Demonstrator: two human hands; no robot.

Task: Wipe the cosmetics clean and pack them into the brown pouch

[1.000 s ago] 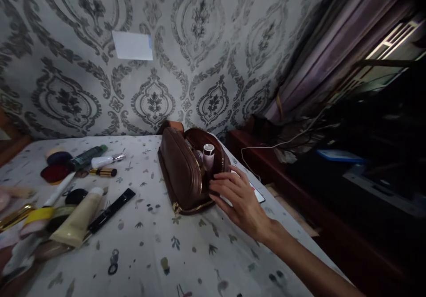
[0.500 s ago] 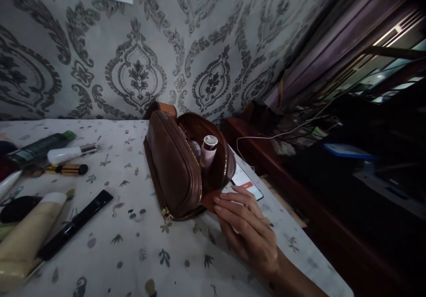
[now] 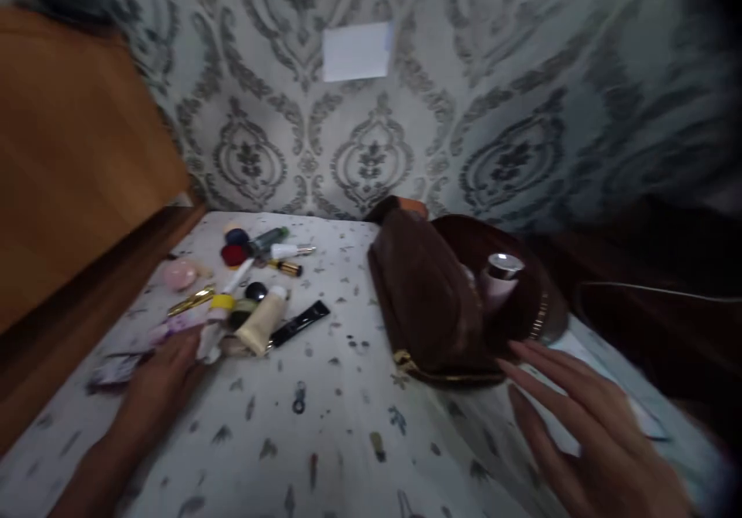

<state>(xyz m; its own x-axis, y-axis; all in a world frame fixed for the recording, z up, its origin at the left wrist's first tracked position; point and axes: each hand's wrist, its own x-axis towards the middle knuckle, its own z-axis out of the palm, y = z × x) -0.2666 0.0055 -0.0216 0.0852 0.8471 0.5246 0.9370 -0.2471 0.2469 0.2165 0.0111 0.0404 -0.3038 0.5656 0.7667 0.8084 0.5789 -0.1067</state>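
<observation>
A brown zippered toiletry bag (image 3: 426, 294) stands unzipped on the patterned tablecloth, right of the middle. Inside its opening rises a pale pink bottle (image 3: 499, 290) with a shiny silver cap. My right hand (image 3: 585, 425) is beside the bag's front right edge, fingers stretched out and apart, nothing held. At the left, my left hand (image 3: 165, 371) reaches into a spread of cosmetics; its fingers are blurred and partly hidden. Closest to it are a dark and whitish packet (image 3: 116, 369) and a purple and white item (image 3: 177, 323). A cream tube (image 3: 263, 321) lies just right of them.
Near the tube lie a black tube (image 3: 300, 323), a gold-and-black stick (image 3: 285, 267), a white pen-like applicator (image 3: 291, 250), a green bottle (image 3: 270, 238) and a pink round item (image 3: 179, 274). A wooden panel (image 3: 75, 162) borders the left side. Patterned wall covering (image 3: 371, 139) stands behind.
The view has swung left, bringing my left hand into sight at the cosmetics. My right hand has let go of the bag's brown flap, and its fingers are spread.
</observation>
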